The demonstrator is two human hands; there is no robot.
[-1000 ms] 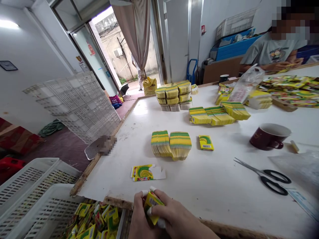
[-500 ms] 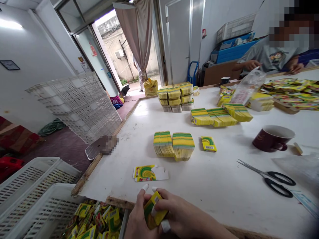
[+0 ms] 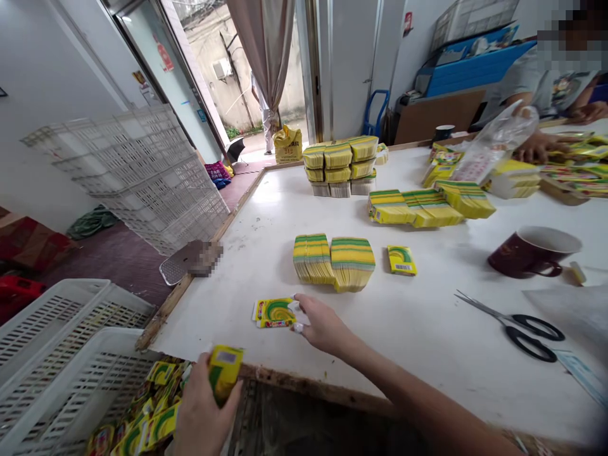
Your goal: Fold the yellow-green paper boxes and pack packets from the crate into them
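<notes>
In my left hand (image 3: 206,402), thumb and fingers are closed round a small yellow-and-green box (image 3: 224,370), held just off the table's near edge above the bin of packed boxes. My right hand (image 3: 319,324) reaches over the table and has its fingers and thumb on the white flap end of a flat yellow-and-green carton (image 3: 274,313), which lies on the tabletop. Beyond it stand two bundles of flat cartons (image 3: 311,258), with a single yellow box (image 3: 401,260) lying to their right.
More carton stacks (image 3: 339,166) stand farther back on the white table (image 3: 427,329). To the right are scissors (image 3: 515,326) and a dark red mug (image 3: 532,252). White crates (image 3: 71,373) stand at lower left, one holding many filled boxes (image 3: 159,421). A co-worker sits at the far right.
My hands have parted. The left moved left and down with the box, toward the bin; the right let go of it and reached forward to the flat carton. The view tilted down slightly.
</notes>
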